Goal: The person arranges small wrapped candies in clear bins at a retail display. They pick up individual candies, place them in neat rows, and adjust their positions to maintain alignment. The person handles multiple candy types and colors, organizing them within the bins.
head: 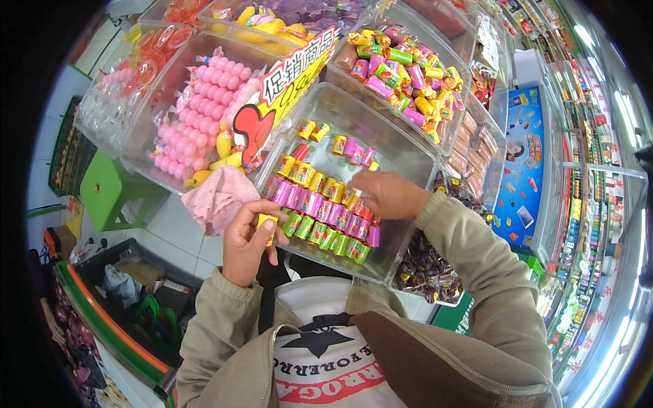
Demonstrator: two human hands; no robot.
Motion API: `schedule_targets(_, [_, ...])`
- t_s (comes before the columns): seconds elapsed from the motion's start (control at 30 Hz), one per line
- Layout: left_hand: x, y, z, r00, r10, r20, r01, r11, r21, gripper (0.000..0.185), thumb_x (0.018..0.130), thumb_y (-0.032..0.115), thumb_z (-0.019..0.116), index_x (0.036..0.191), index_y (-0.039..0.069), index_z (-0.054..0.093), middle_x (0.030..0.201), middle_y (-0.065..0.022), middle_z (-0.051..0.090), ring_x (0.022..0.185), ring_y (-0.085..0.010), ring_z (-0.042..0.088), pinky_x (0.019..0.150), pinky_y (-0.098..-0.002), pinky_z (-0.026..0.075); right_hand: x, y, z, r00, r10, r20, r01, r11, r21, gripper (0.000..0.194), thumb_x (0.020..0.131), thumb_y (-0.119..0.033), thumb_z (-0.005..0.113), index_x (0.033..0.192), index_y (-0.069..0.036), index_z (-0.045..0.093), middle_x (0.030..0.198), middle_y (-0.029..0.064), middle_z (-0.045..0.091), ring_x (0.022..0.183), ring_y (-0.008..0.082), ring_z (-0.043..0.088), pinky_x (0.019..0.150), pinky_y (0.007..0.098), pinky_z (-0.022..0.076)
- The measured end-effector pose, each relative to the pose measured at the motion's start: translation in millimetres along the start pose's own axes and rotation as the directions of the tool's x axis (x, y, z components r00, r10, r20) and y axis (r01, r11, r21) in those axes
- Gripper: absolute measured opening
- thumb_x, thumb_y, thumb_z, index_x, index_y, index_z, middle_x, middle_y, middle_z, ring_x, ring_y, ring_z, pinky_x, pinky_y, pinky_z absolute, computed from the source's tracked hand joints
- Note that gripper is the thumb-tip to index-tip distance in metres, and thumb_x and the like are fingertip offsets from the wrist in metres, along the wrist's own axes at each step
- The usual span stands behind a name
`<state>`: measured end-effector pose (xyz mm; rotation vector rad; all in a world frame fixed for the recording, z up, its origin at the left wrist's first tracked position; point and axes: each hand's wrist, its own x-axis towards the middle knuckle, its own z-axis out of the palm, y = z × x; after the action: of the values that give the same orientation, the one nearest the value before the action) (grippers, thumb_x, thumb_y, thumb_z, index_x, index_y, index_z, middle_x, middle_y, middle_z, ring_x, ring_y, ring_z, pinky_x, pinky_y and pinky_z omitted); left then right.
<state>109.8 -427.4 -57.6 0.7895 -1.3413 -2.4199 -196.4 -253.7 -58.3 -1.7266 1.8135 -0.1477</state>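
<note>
My left hand (pixel 249 242) pinches a small yellow-wrapped candy (pixel 270 235) between thumb and fingers at the near left corner of a clear plastic bin (pixel 408 153). Inside the bin, wrapped candies lie in rows: green (pixel 319 234) nearest me, then purple (pixel 308 203), then yellow (pixel 317 182). A few loose purple candies (pixel 357 154) and yellow ones (pixel 320 132) lie farther back on the bin floor. My right hand (pixel 390 194) is blurred, reaching over the right part of the rows by some red candies (pixel 363 210). Its fingertips are indistinct, and whether they grip anything is unclear.
A pink cloth (pixel 220 196) hangs beside my left hand. Neighbouring bins hold a heap of mixed wrapped candies (pixel 403 74), pink beaded packs (pixel 204 115) and dark-wrapped sweets (pixel 428 270). A promotional sign (pixel 291 86) stands between bins. A green stool (pixel 115 188) is at left.
</note>
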Motion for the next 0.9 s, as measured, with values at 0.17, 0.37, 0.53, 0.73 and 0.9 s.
schedule_targets(0.17, [-1.1,1.3,0.8,1.000,0.000,-0.001,0.000,1.000,0.024,0.027,0.107,0.011,0.054,0.132,0.002,0.056,0.115,-0.0120,0.067,0.082,-0.0147,0.066,0.049,-0.0228,0.053,81.5,-6.3,-7.6,0.962,-0.053,-0.267,-0.017,0.967,-0.252,0.035,0.088,-0.009,0.066,0.123,-0.008,0.064,0.117,0.0132,0.064,0.105,0.0341,0.066,0.090,0.0465,0.0555])
schedule_targets(0.37, [-0.1,1.7,0.5,1.000,-0.008,0.010,0.008,1.000,0.029,0.028,0.107,0.010,0.054,0.133,0.002,0.055,0.116,-0.0121,0.066,0.083,-0.0152,0.067,0.050,-0.0233,0.053,146.9,12.6,13.0,0.930,-0.305,-0.206,0.156,0.833,-0.531,0.028,0.087,-0.016,0.069,0.114,-0.011,0.069,0.114,0.0062,0.064,0.110,0.0266,0.063,0.091,0.0399,0.0543])
schedule_targets(0.53, [-1.7,2.1,-0.1,1.000,-0.019,-0.001,0.019,1.000,0.002,0.027,0.106,0.006,0.055,0.133,0.002,0.056,0.115,-0.0109,0.066,0.083,-0.0144,0.067,0.050,-0.0223,0.053,134.4,7.6,22.5,0.938,-0.273,-0.212,0.137,0.857,-0.497,0.028,0.085,-0.015,0.069,0.112,-0.011,0.069,0.109,0.0072,0.063,0.108,0.0265,0.063,0.089,0.0404,0.0540])
schedule_targets(0.73, [-1.4,2.2,0.8,1.000,-0.026,0.003,0.026,1.000,0.001,0.027,0.106,0.008,0.055,0.133,0.003,0.056,0.115,-0.0110,0.066,0.084,-0.0142,0.067,0.050,-0.0221,0.053,128.0,18.1,18.8,0.959,-0.206,-0.195,0.089,0.871,-0.482,0.022,0.087,-0.015,0.067,0.108,-0.011,0.068,0.097,0.0091,0.062,0.098,0.0298,0.066,0.083,0.0426,0.0547])
schedule_targets(0.9, [-0.7,0.2,-0.2,1.000,0.001,0.006,-0.001,1.000,0.019,0.026,0.107,0.010,0.056,0.132,0.002,0.057,0.114,-0.0112,0.067,0.084,-0.0139,0.067,0.050,-0.0220,0.053,48.6,7.1,-30.6,0.959,-0.143,-0.246,0.045,0.929,-0.368,0.012,0.087,-0.013,0.066,0.098,-0.010,0.064,0.088,0.0099,0.062,0.089,0.0329,0.066,0.075,0.0456,0.0542])
